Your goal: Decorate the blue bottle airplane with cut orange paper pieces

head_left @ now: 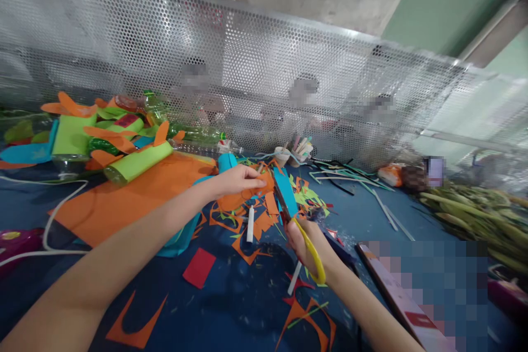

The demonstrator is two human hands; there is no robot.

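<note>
My left hand (237, 181) pinches a small piece of orange paper (266, 182) between thumb and fingertips, above a heap of scraps. My right hand (305, 242) is wrapped around a pair of scissors with a yellow handle (314, 256). Their blades point away from me, with the tips close to the orange piece; I cannot tell whether they touch it. A strip of blue paper (284, 184) lies just beyond the blades. Below my left hand rests a white tube (250, 225) among orange cut-offs (264, 223).
Large orange sheets (136, 198) and bottles wrapped in green paper (138, 164) occupy the left. A red square (199, 268) lies nearer me. Cups of pens (302, 149) stand by the perforated metal screen (247, 66). To the right are long leaves (474, 203) and a pixelated panel (383, 280).
</note>
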